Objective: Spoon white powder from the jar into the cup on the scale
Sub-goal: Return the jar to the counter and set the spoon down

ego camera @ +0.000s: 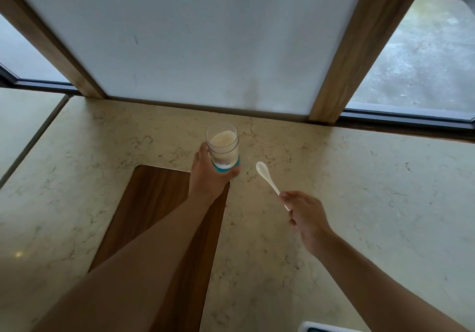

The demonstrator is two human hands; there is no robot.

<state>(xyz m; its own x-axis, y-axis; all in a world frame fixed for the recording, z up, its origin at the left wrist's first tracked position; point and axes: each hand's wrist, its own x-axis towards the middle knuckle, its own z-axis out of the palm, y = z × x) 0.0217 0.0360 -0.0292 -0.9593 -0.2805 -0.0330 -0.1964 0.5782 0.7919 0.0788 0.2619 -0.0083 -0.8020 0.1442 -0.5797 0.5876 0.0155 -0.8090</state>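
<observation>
While gripped low down by the left hand (209, 175), one clear jar (222, 149) on show, round and straight-walled, glassy, with a teal band at its base. Inside, a heap of pale, fine-grained powder (223, 139), roughly half filling it. Fingers of that hand wrapped snug round the lower wall and the teal band; thumb on the near-left side. Standing upright near the back of the counter, just off the far corner of the wooden inset.

One spoon (267, 177) only, white, glossy, ceramic-looking, oval bowl and slim handle. Pinched at the handle's end by the right hand (305, 213), fingers curled closed on it, bowl angled up toward the jar but apart from it, empty as far as can be seen.

One counter (359, 190), cream marbled stone, smooth with thin dark veins. One inset wooden panel (159, 203), dark brown, straight-grained, rounded far corner. At the bottom edge, a sliver of one white rounded-corner object (326, 328), too cut off to identify.
</observation>
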